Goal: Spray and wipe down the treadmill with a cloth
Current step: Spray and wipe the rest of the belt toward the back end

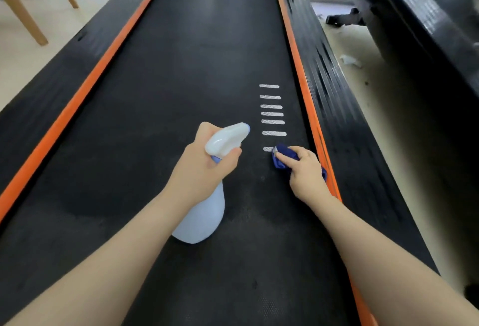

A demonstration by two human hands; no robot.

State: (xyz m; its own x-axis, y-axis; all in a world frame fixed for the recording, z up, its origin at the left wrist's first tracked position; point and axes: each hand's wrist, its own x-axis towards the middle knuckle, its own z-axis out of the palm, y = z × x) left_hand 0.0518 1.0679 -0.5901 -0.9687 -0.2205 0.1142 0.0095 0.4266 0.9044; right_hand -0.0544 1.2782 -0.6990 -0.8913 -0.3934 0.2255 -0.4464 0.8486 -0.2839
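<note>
A black textured belt [181,79] edged in orange stripes [85,92] is being shown, marked with white dashes [270,106]; a dark blue cloth [283,156] and pale blue-white spray bottle [204,211] are being seen.

Matt belt, smooth plastic, soft cloth

The treadmill belt [181,87] under me looks matt black and finely textured; the spray bottle [201,216] I hold is smooth, pale, slightly glossy plastic, the cloth [281,161] soft blue fabric, the side rails [334,97] ribbed.
</note>
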